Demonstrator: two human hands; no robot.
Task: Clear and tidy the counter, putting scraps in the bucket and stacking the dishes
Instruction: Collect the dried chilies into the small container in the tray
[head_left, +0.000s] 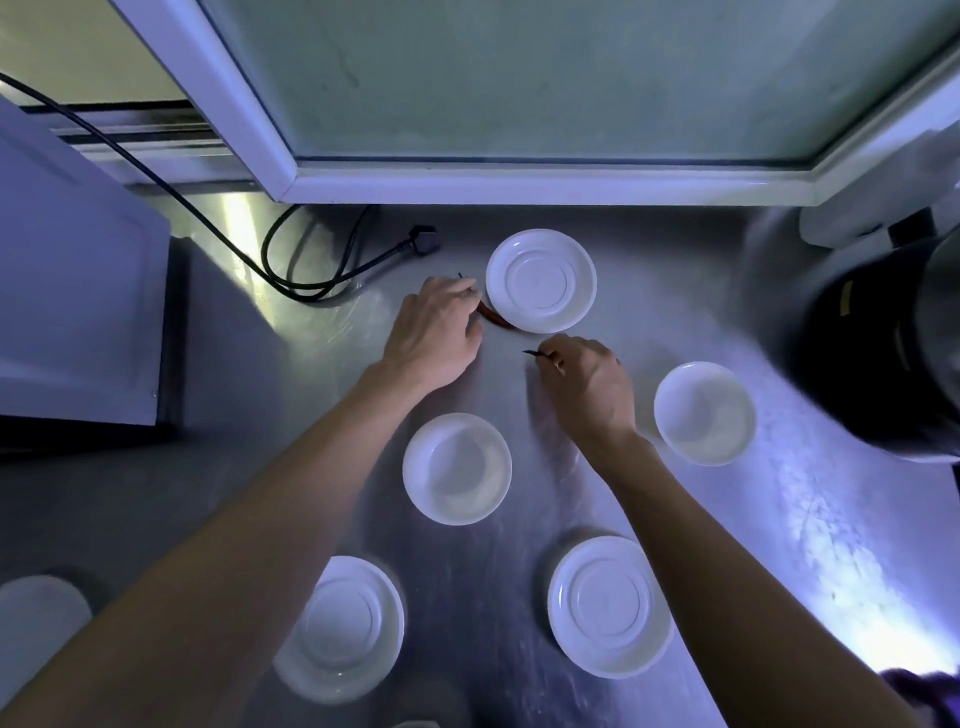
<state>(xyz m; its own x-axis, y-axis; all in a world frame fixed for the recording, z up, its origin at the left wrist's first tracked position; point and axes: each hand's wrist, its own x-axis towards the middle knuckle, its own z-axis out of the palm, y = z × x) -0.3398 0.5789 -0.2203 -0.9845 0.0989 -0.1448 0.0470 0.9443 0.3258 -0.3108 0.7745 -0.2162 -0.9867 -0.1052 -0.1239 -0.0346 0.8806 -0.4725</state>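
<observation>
Several white dishes lie spread on the steel counter (322, 374): an upturned saucer (541, 280) at the back, a small bowl (457, 468) in the middle, another bowl (704, 413) to the right, and two upturned saucers (345, 626) (608, 605) near me. A red chilli scrap (493, 316) lies against the back saucer's left rim. My left hand (436, 332) pinches this chilli at its stem end. My right hand (587, 382) pinches a thin dark stem scrap (532, 353) just above the counter.
A black bucket (883, 353) stands at the right edge. A black power cord and plug (332, 260) coil at the back left. A white appliance (72, 280) fills the left side. Another white dish (36, 618) peeks in at the lower left. A window frame (519, 182) runs along the back.
</observation>
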